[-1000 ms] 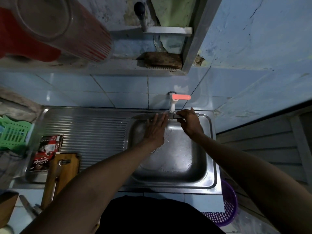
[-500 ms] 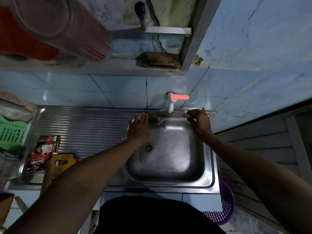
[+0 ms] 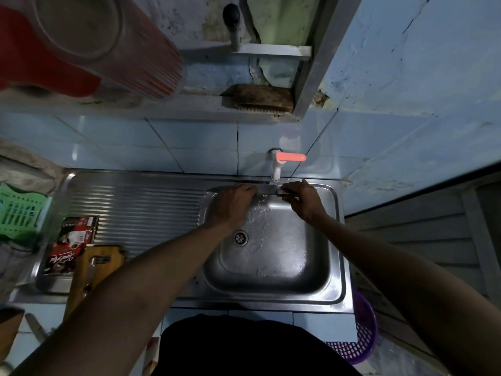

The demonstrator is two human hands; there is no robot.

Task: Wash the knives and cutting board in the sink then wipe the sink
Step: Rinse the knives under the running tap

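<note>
While held under the tap [image 3: 277, 169], knife [image 3: 267, 189] between both hands.

Both forearms stretch forward and converge toward the far rim. The left hand [image 3: 230, 204] lies palm down, knuckles up, fingers bent over at the tips. Just to its right, the right hand [image 3: 303, 200] curls closed, thumb pointing away.
</note>
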